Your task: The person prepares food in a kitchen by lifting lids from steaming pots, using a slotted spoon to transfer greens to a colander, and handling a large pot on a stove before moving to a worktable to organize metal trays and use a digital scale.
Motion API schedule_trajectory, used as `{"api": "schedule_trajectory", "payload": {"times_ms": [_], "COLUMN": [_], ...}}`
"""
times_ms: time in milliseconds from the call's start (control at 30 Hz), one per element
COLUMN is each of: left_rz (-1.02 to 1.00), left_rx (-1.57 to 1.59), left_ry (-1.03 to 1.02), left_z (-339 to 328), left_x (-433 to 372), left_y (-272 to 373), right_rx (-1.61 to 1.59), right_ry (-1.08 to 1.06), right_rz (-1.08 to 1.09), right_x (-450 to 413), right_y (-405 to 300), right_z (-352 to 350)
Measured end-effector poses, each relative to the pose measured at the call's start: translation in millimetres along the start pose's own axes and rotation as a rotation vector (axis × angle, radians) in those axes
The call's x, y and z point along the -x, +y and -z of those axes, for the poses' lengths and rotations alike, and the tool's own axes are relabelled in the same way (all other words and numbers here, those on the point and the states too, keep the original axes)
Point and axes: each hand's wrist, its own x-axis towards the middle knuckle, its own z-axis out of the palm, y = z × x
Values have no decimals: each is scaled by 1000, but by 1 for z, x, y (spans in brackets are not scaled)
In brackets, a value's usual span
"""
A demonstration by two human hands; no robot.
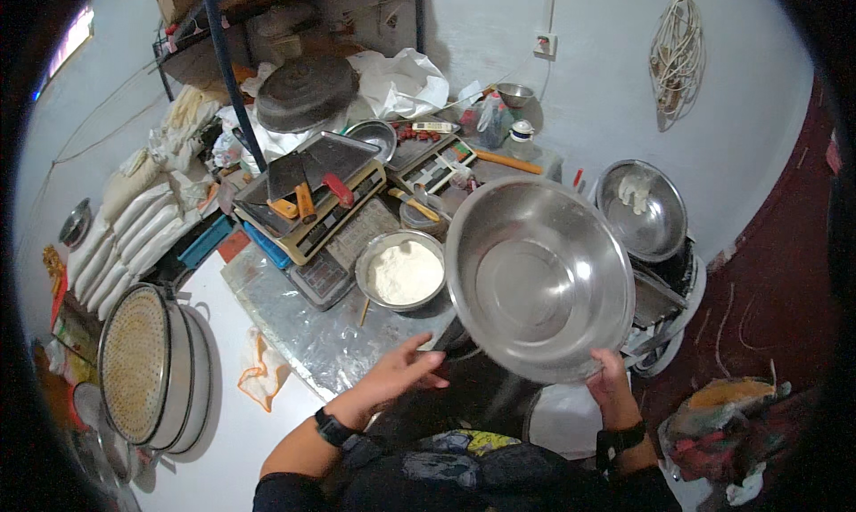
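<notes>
My right hand (607, 382) grips the near right rim of a large steel basin (528, 291), which is tilted so its bare inside faces me. My left hand (408, 373) is in the air to the left of the basin, fingers apart and holding nothing. Just beyond that hand, a smaller steel bowl (366, 296) of white powder (406, 271), which looks like flour, stands on the metal-topped table (321, 348). The basin's left rim comes close to this bowl; whether they touch I cannot tell.
Scales (328, 224) carrying scrapers (304, 201) crowd the table's back. Another steel bowl (645, 224) with white residue sits at right. Stacked steamer trays (137, 365) and a cloth (262, 371) are on the white surface at left. A filled bag (722, 425) lies at lower right.
</notes>
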Motion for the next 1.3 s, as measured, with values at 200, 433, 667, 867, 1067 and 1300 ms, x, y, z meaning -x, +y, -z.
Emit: {"api": "schedule_trajectory", "payload": {"times_ms": [200,433,667,867,1067,1300], "left_rz": [70,-5,15,46,79,56], "left_rx": [187,353,446,449,463,478], "left_ry": [310,872,1102,1046,1089,1091], "left_z": [62,86,74,38,20,11], "left_x": [50,109,112,89,62,45], "left_y": [-35,-79,-113,-92,-75,-54], "right_rx": [-294,-268,-333,-384,-427,-404], "right_ry": [-8,57,-30,-33,-149,-240], "right_rz": [-114,-217,-301,-375,-368,-413], "right_x": [-33,-182,-311,-372,-398,-426], "right_y": [-70,-59,-13,18,29,36], "right_z": [-19,-12,-53,-78,-80,-73]}}
